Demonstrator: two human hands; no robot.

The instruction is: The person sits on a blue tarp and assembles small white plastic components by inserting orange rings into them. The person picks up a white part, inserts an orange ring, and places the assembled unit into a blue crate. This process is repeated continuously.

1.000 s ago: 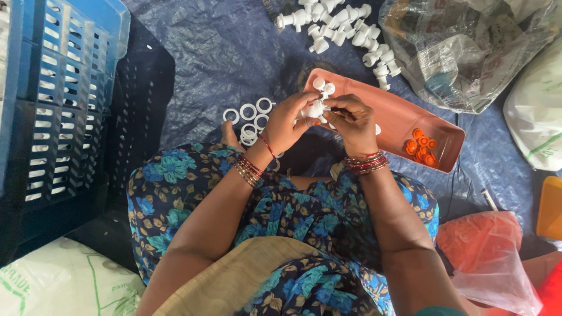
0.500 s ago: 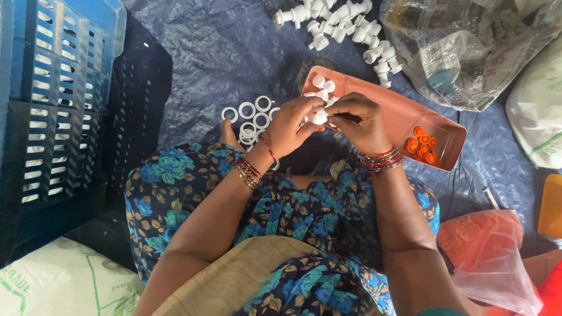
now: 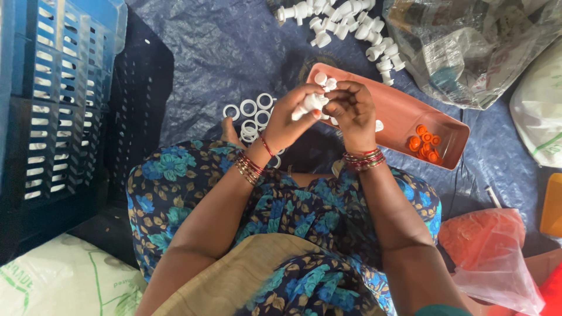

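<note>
My left hand [image 3: 290, 120] grips a small white plastic fitting [image 3: 310, 104] at the upper middle of the frame; its long axis tilts up toward the right. My right hand [image 3: 351, 111] pinches its upper end, just above the orange tray [image 3: 404, 114].

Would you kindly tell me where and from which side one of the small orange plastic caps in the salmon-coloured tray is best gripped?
Pinch a small orange plastic cap across its round rim, coming from straight above: the caps lie flat in the corner of the salmon-coloured tray, whose raised walls probably block a sideways approach.
</note>
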